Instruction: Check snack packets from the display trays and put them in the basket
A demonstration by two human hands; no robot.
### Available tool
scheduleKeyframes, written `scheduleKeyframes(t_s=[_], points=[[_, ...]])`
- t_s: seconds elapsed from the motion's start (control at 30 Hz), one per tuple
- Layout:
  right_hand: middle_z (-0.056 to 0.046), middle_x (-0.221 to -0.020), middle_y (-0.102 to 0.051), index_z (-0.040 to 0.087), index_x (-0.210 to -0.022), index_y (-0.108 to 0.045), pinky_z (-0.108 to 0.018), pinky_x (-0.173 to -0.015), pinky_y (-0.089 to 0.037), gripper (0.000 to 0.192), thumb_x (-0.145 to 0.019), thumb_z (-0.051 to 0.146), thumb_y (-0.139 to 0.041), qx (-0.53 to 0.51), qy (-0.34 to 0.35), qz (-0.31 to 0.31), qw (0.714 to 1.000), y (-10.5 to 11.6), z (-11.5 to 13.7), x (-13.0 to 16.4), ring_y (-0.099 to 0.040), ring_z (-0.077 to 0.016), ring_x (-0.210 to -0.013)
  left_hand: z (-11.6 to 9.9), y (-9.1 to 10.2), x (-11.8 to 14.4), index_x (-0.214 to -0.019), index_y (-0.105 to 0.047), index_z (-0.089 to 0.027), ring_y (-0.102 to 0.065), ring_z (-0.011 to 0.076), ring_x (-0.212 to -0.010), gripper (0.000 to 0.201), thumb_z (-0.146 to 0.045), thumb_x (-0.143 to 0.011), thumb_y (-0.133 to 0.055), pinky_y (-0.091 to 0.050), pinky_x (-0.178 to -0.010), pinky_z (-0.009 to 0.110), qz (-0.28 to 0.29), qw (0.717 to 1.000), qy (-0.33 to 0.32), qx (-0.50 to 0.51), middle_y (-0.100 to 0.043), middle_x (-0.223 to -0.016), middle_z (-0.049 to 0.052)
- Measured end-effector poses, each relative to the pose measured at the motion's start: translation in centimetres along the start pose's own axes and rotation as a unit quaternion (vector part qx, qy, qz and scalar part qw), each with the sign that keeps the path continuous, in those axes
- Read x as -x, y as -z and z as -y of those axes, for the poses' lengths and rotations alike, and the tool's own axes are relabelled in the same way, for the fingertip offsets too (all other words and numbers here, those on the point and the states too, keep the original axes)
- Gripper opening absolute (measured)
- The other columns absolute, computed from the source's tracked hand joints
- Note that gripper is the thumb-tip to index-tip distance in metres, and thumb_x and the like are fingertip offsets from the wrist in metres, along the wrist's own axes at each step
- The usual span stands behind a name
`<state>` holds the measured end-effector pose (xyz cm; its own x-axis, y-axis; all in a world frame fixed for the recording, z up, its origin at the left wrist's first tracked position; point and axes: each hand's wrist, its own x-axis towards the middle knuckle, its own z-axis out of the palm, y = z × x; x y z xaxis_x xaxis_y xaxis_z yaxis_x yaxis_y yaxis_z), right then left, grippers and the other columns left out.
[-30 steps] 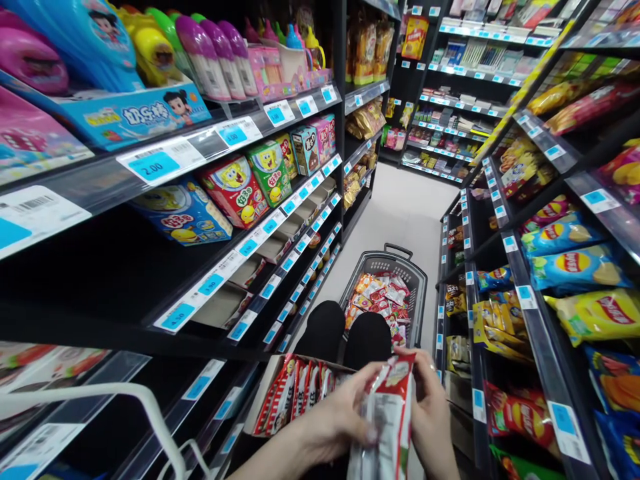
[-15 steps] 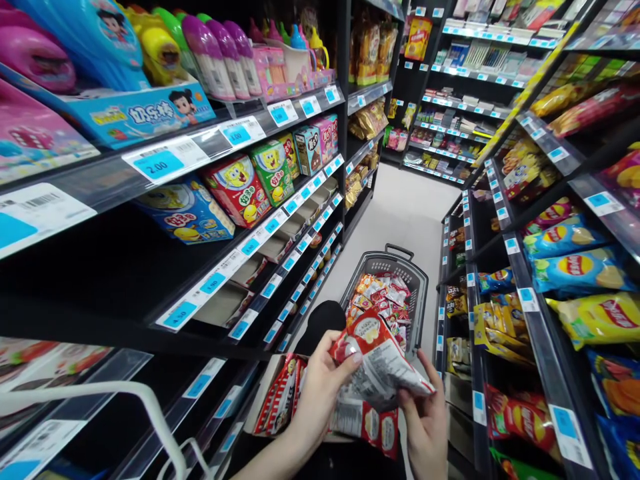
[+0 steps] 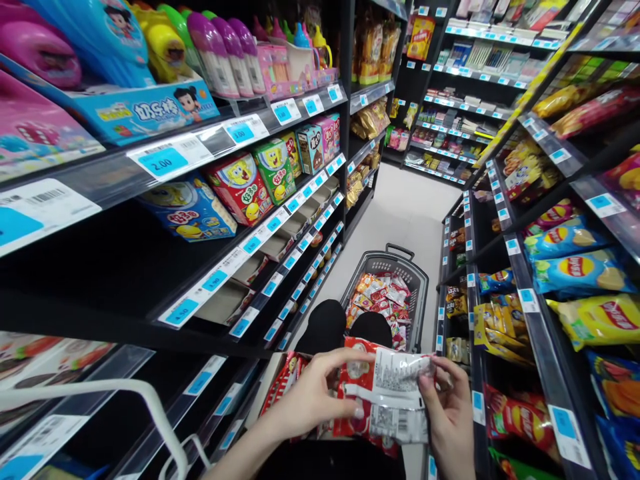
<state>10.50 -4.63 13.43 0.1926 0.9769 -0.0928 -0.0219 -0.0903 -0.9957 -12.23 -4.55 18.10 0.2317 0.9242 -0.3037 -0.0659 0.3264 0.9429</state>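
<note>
Between my two hands is a red and silver snack packet (image 3: 387, 390), its printed back with a barcode turned up toward me. My left hand (image 3: 320, 393) grips its left end, thumb below and fingers along the top. At the right end, my right hand (image 3: 447, 407) pinches the packet's edge between thumb and fingers. Under my hands, partly hidden, a cardboard box (image 3: 273, 377) on my lap holds red-and-white striped packets (image 3: 287, 380). Beyond my knees, a grey shopping basket (image 3: 424, 293) on the floor holds many small red, orange and white packets (image 3: 380, 297).
Shelves with boxed snacks (image 3: 240, 190) and price tags line the left side. Bags of chips (image 3: 575, 270) fill the right-hand shelves. A white metal bar (image 3: 145, 393) stands at lower left. The pale aisle floor (image 3: 407, 207) runs to more shelves at the back.
The packet has come down toward my lap and turned from a slant to nearly level, its back now facing me. Both hands have moved with it, and my other knee now shows.
</note>
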Motion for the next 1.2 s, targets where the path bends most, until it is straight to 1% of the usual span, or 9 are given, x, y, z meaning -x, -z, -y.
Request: scheduleKeyframes(t_s=[0.17,0.4,0.47,0.6,0.77,0.87,1.0,1.1,1.2], points=[[0.0,-0.086,-0.066,0.025,-0.091,-0.063,-0.022,-0.071,-0.051,0.018,-0.08,0.036,-0.072,0.01,0.032,0.012,0.999,0.2,0.7,0.2,-0.063,-0.0146,-0.078,-0.3,-0.5,-0.4,-0.099,-0.078,-0.026,-0.068,0.0278,-0.095,0.042,-0.015,-0.059,-0.084,-0.049,-0.089,0.034,-0.004,0.996,-0.02,-0.088,-0.077,-0.1,0.006],[-0.005,-0.086,-0.073,0.026,-0.084,-0.077,-0.025,-0.064,-0.056,0.033,-0.059,0.044,-0.086,-0.039,-0.01,0.057,0.998,1.3,2.0,0.9,-0.069,-0.0212,-0.076,-0.4,-0.8,-0.4,-0.079,-0.081,-0.028,-0.069,0.0241,-0.07,0.021,-0.02,-0.059,-0.085,-0.05,-0.068,0.03,-0.075,0.989,-0.096,-0.08,-0.079,-0.076,0.007],[-0.005,-0.083,-0.076,0.028,-0.083,-0.079,-0.026,-0.063,-0.056,0.024,-0.063,0.039,-0.085,0.016,0.051,0.05,0.997,1.7,2.2,0.6,-0.07,-0.0218,-0.072,-0.4,-0.8,-0.3,-0.073,-0.081,-0.027,-0.068,0.0223,-0.064,0.011,-0.023,-0.064,-0.083,-0.049,-0.063,0.029,-0.082,0.985,-0.126,-0.091,-0.077,-0.069,0.007],[-0.002,-0.074,-0.077,0.03,-0.081,-0.079,-0.021,-0.059,-0.054,0.007,-0.076,0.026,-0.076,0.098,0.229,0.127,0.96,2.2,2.7,-0.2,-0.071,-0.0177,-0.063,-0.2,-0.8,-0.1,-0.068,-0.081,-0.024,-0.063,0.0185,-0.053,0.005,-0.027,-0.071,-0.078,-0.044,-0.053,0.026,-0.11,0.97,-0.163,-0.145,-0.073,-0.06,0.007],[0.001,-0.061,-0.068,0.023,-0.067,-0.068,-0.017,-0.049,-0.045,0.022,-0.086,0.033,-0.064,0.175,0.21,0.075,0.959,1.1,3.1,0.2,-0.061,-0.0115,-0.051,-0.3,-1.1,0.1,-0.064,-0.076,-0.02,-0.06,0.0145,-0.053,0.015,-0.021,-0.077,-0.069,-0.042,-0.054,0.023,-0.156,0.946,-0.209,-0.19,-0.07,-0.058,0.002],[0.002,-0.057,-0.061,0.022,-0.068,-0.063,-0.017,-0.049,-0.043,0.024,-0.087,0.036,-0.062,0.173,0.173,0.058,0.968,0.4,2.9,0.5,-0.055,-0.0107,-0.05,-0.6,-1.4,0.0,-0.062,-0.07,-0.018,-0.059,0.0129,-0.056,0.016,-0.019,-0.078,-0.067,-0.041,-0.057,0.021,-0.162,0.957,-0.176,-0.166,-0.067,-0.06,0.0],[0.003,-0.063,-0.062,0.023,-0.079,-0.062,-0.018,-0.048,-0.046,0.013,-0.084,0.035,-0.067,0.146,0.136,0.052,0.978,0.5,2.0,0.1,-0.058,-0.0119,-0.052,-0.6,-1.4,-0.8,-0.07,-0.066,-0.019,-0.058,0.0122,-0.067,0.007,-0.014,-0.072,-0.071,-0.042,-0.065,0.02,-0.166,0.982,-0.087,-0.036,-0.066,-0.07,-0.004],[-0.002,-0.07,-0.071,0.024,-0.082,-0.071,-0.02,-0.056,-0.052,0.02,-0.087,0.042,-0.062,0.155,0.175,0.126,0.964,1.6,1.6,-0.3,-0.067,-0.0154,-0.061,0.0,-1.2,-1.3,-0.066,-0.064,-0.017,-0.054,0.0105,-0.067,0.014,-0.011,-0.063,-0.076,-0.04,-0.066,0.019,-0.136,0.986,-0.002,0.092,-0.062,-0.067,-0.006],[-0.009,-0.09,-0.076,0.026,-0.105,-0.075,-0.025,-0.064,-0.058,0.049,-0.078,0.065,-0.061,0.156,0.221,0.212,0.939,2.9,1.6,-0.3,-0.074,-0.0239,-0.078,1.3,-0.9,-1.3,-0.066,-0.068,-0.013,-0.056,0.0107,-0.065,0.019,-0.018,-0.056,-0.083,-0.042,-0.065,0.02,-0.077,0.971,0.118,0.192,-0.065,-0.067,-0.002]])
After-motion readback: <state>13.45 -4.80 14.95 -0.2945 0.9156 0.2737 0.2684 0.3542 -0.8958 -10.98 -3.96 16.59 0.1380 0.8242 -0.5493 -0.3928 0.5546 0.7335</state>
